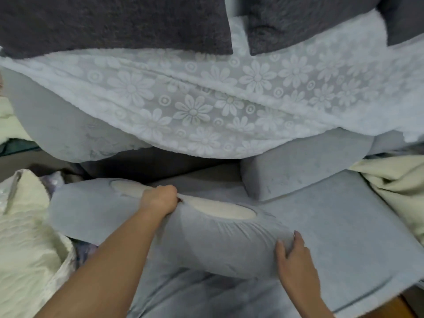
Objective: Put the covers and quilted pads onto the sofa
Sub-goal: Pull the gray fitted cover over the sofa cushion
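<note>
A person's left hand pinches the elastic hem of a grey stretch cover around a cream cushion at the sofa's front edge, while the right hand, fingers spread, steadies its bulging corner.

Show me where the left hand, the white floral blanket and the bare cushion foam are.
left hand (pixel 160 198): head view, back of the fist gripping the grey cover's edge.
white floral blanket (pixel 206 104): head view, its flowered middle.
bare cushion foam (pixel 220 208): head view, cream patch the cover leaves exposed.
</note>
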Action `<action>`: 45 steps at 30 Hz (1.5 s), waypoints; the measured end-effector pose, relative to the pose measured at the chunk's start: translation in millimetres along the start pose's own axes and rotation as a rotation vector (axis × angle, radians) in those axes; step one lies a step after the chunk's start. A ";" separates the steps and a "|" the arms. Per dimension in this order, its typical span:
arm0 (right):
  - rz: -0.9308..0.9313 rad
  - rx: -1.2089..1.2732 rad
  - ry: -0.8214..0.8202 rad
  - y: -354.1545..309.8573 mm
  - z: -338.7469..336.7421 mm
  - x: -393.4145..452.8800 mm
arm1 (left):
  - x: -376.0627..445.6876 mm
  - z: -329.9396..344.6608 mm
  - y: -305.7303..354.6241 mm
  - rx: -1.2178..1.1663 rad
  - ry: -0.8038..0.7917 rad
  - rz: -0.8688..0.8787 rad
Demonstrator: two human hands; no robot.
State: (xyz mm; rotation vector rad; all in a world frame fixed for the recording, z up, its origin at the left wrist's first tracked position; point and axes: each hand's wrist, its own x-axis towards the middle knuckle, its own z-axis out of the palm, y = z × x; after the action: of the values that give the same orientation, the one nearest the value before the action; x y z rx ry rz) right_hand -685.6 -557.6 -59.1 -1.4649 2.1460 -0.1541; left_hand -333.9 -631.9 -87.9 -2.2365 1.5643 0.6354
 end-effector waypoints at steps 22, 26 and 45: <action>-0.989 -0.411 0.119 -0.5 7.8 -25.1 | -272.8 148.1 11.1 -1.582 -0.011 -0.721; -0.876 -0.385 0.108 35.0 -43.7 2.4 | -298.5 142.2 77.6 -1.711 -0.165 -0.675; -0.418 0.154 -0.275 327.5 -309.7 239.5 | -253.8 80.9 526.9 -0.966 0.217 -0.161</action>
State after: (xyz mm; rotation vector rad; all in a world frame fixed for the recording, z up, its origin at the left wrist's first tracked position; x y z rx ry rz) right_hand -1172.8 -700.1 -6.1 -1.7137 1.5598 -0.2457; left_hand -918.0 -567.9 -30.1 -3.1556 1.2719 1.3485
